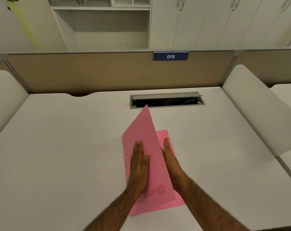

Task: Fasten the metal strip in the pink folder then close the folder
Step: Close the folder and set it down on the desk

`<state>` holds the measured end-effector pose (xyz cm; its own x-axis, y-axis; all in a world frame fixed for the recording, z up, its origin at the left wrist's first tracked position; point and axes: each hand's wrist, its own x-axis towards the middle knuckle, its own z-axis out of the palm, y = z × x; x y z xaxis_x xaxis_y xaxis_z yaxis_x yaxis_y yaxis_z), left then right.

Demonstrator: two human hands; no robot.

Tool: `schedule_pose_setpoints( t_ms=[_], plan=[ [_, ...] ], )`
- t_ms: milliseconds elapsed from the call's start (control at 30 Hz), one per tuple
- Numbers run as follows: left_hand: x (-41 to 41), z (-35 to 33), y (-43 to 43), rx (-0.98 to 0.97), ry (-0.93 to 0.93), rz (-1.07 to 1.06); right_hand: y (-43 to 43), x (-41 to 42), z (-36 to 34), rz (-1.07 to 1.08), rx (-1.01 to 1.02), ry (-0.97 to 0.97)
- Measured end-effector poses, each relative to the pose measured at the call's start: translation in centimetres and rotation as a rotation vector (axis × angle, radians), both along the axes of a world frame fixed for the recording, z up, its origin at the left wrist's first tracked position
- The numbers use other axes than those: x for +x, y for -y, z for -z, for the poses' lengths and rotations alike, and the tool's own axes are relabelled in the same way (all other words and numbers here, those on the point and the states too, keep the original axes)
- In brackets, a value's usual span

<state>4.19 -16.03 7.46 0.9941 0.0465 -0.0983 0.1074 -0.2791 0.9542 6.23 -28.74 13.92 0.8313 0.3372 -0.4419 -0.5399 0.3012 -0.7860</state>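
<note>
We see the thin pink paper folder [149, 157] on the white table [58, 147], near the front edge. Its top cover stands half up. Our left hand [139, 170] lies flat and open on the cover. Our right hand [170, 159] is flat and open behind it, holding nothing. The metal strip is hidden, so we cannot tell if it is fastened. Closing looks about half done.

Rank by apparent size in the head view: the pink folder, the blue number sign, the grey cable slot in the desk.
1. Pink paper folder, partly open
2. Grey rectangular cable slot
3. Blue "015" sign

The slot and sign sit farther back, so their true sizes stay unsure.
</note>
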Motion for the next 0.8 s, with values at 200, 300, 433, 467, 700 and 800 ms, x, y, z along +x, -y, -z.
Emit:
schedule_pose_setpoints(
  t_ms=[200, 300, 433, 467, 700, 800],
  plan=[
    [-1.5, 5.0, -1.1, 0.342, 0.113, 0.165, 5.6, -0.1, 2.4, 0.009, 0.006, -0.046],
    [-1.9, 6.5, -2.2, 0.507, 0.116, 0.228, 7.9, -0.6, 3.9, 0.034, -0.124, 0.033],
    [-2.1, 7.5, -4.0, 0.726, 0.027, 0.28, 9.9, -1.5, 6.2, 0.13, -0.49, 0.068],
    [-2.1, 7.5, -4.4, 0.772, -0.004, 0.292, 10.2, -1.7, 7.0, 0.145, -0.576, 0.067],
    [-2.8, 7.0, -5.4, 0.913, -0.152, 0.215, 9.8, -2.6, 10.0, 0.066, -1.096, 0.182],
    [-3.1, 6.6, -4.9, 0.892, -0.179, 0.091, 9.2, -2.9, 10.7, 0.005, -1.291, 0.218]
  ],
)
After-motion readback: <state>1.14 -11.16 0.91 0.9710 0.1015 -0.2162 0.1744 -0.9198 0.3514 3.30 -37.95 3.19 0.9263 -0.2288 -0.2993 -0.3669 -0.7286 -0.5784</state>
